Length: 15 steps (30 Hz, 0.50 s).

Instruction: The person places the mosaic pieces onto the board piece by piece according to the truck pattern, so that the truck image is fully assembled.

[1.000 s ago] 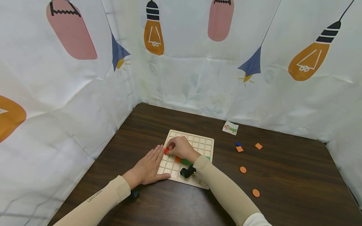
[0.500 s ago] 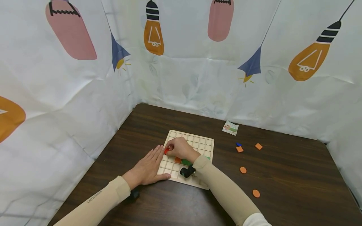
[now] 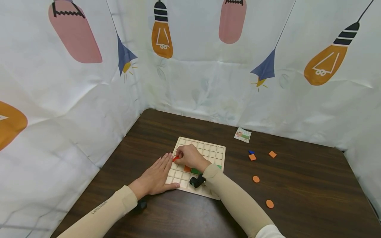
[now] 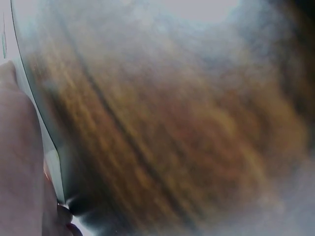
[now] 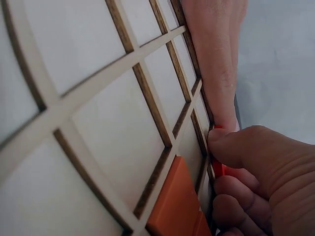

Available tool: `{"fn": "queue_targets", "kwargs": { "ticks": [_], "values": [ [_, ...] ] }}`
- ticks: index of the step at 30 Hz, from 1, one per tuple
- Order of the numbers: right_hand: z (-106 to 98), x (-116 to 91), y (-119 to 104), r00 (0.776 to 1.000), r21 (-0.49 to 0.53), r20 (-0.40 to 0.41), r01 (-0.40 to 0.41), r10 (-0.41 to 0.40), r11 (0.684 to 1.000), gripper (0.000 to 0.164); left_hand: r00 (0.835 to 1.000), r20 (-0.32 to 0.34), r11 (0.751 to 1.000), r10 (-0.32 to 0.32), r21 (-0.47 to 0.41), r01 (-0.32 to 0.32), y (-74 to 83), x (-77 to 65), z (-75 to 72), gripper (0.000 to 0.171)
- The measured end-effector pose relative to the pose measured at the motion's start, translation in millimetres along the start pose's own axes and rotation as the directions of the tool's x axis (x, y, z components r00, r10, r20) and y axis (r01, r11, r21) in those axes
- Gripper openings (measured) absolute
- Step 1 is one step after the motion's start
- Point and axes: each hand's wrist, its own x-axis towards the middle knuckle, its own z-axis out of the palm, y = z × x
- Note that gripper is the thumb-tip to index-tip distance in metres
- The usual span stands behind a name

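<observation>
My right hand (image 3: pixel 191 157) pinches a small red disc (image 3: pixel 176 158) between thumb and fingers, at the left edge of a pale wooden grid board (image 3: pixel 215 153). In the right wrist view the red disc (image 5: pixel 219 168) shows behind the thumb, close to the board's border. My left hand (image 3: pixel 156 177) lies flat along the board's left side, fingers straight, thumb stretched over the near-left corner. Its fingers come right up to the red disc. An orange square tile (image 3: pixel 187 169) and a green tile (image 3: pixel 194 171) sit in the board's cells, partly hidden by my right wrist.
Right of the board lie orange squares (image 3: pixel 272 154), orange discs (image 3: pixel 269 204) and a blue piece (image 3: pixel 251 152). A small printed card (image 3: pixel 242 135) lies near the table's back edge. The dark wooden table (image 3: pixel 309 185) meets white patterned curtains (image 3: pixel 205 82) at the back and left.
The red disc has tilted in my right fingertips, now showing as a thin curved sliver rather than a rounder face. My left hand keeps its place.
</observation>
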Motion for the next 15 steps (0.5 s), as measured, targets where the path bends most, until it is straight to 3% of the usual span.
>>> {"fn": "queue_targets", "kwargs": {
  "ticks": [15],
  "values": [
    [-2.3,-2.2,0.2,1.000,0.049,0.014,-0.025,0.024,0.998,0.026,1.000,-0.019,1.000,-0.001,-0.001,0.001,1.6,-1.8,1.8,0.111]
  ]
}}
